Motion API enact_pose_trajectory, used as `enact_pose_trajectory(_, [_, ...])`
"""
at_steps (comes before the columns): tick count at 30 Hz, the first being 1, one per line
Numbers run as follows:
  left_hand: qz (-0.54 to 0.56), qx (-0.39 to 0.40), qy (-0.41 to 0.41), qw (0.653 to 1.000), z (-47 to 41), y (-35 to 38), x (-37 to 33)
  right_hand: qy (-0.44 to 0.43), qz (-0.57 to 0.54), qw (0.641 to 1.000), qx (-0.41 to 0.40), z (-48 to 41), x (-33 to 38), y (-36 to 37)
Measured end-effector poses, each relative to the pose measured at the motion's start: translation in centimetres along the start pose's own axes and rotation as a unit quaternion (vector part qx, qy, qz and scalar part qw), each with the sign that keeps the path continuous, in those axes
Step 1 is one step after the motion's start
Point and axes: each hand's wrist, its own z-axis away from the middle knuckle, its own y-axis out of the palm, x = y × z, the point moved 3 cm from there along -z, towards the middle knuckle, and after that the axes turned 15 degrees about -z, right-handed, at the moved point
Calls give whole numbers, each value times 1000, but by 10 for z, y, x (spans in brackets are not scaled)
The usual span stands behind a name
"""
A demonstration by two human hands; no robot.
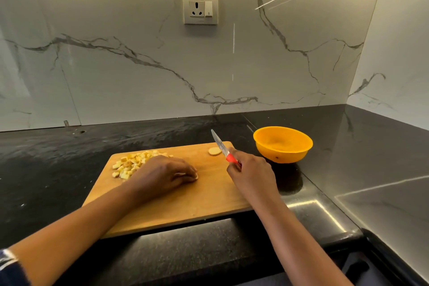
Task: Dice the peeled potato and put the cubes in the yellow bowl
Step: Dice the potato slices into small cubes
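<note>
A wooden cutting board (185,202) lies on the black counter. A pile of potato cubes (132,165) sits at its far left. My left hand (164,174) rests on the board beside the pile, fingers curled down over a small pale piece that is mostly hidden. A round potato slice (214,151) lies at the board's far right. My right hand (250,174) grips a red-handled knife (222,146), blade raised and pointing away over the slice. The yellow bowl (283,144) stands empty on the counter, right of the board.
The black counter (69,169) runs to a marble-patterned wall with a power socket (200,8) behind. A side wall closes the right corner. The counter's front edge (232,260) drops away below the board.
</note>
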Motion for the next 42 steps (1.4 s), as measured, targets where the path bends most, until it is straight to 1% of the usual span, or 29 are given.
enact_pose_trajectory(2, [-14,10,-8,1000,2,0,2,3,-4,1000,20,4,3,3])
enact_pose_trajectory(6, [-40,40,7,998,13,-4,6,10,-17,999,39,8,4,3])
enact_pose_trajectory(11, [-50,35,3,998,34,-12,16,5,-33,996,81,21,6,1])
enact_pose_trajectory(15, [-37,114,-13,993,35,-8,16,-3,-29,995,96,28,9,2])
enact_pose_trajectory(21, [-46,166,-15,985,31,-8,9,7,-36,995,89,32,9,1])
enact_pose_trajectory(24, [-56,231,-10,971,29,-4,4,13,-45,995,86,32,8,0])
enact_pose_trajectory(26, [-83,254,7,964,24,1,0,19,-55,995,83,31,7,0])
enact_pose_trajectory(30, [-89,252,12,963,18,4,-9,27,-59,995,76,30,6,1])
enact_pose_trajectory(36, [-135,192,-23,972,21,-5,-2,29,-62,994,80,31,7,-1])
enact_pose_trajectory(42, [-136,160,-23,977,24,-6,-1,19,-45,995,85,35,8,-2])
